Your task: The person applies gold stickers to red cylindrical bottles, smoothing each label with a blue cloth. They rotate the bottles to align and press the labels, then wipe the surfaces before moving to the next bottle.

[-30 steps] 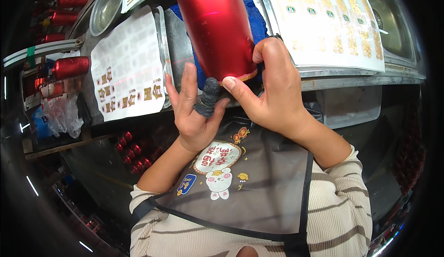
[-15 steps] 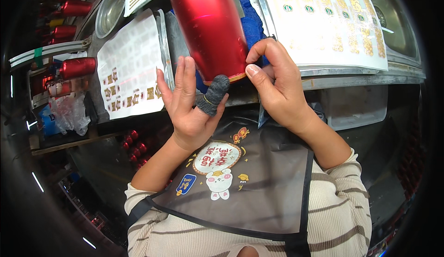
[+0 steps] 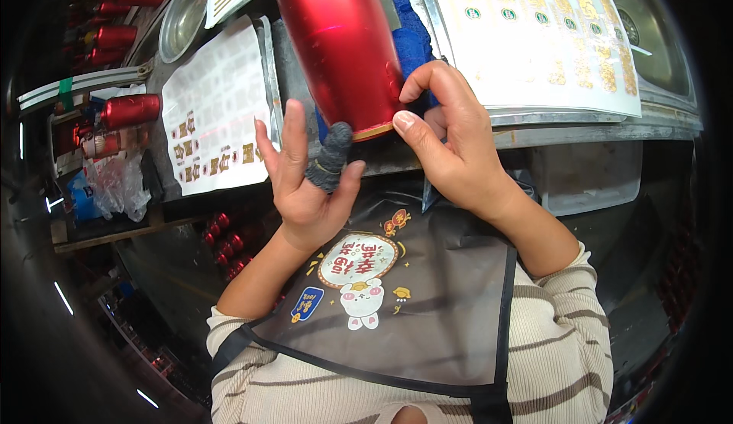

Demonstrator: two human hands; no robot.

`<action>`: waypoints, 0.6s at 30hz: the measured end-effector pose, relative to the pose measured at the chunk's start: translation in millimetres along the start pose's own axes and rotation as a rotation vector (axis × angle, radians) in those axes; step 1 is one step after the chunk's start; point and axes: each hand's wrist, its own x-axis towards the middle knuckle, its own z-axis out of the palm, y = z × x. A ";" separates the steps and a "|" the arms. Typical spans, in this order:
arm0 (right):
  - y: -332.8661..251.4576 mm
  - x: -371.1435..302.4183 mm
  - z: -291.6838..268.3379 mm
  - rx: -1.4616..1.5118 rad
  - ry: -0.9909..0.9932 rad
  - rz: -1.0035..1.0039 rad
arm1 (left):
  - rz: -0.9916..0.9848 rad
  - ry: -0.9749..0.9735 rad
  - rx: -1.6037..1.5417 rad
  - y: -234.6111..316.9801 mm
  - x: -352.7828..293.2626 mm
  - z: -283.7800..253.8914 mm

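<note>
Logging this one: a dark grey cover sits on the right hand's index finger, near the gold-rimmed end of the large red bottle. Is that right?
Not quite: the head view shows the dark grey cover on the index finger of the left hand, not the right hand. It is near the gold-rimmed end of the large red bottle.

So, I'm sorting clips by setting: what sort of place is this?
Probably a bottle-decorating workshop: a shiny red bottle, a sheet of gold designs to its right, and more red bottles at the left.
</note>
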 end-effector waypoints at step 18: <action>-6.7 -1.8 -0.6 -0.155 0.013 -0.101 | 0.040 0.003 -0.005 -1.4 -0.1 4.0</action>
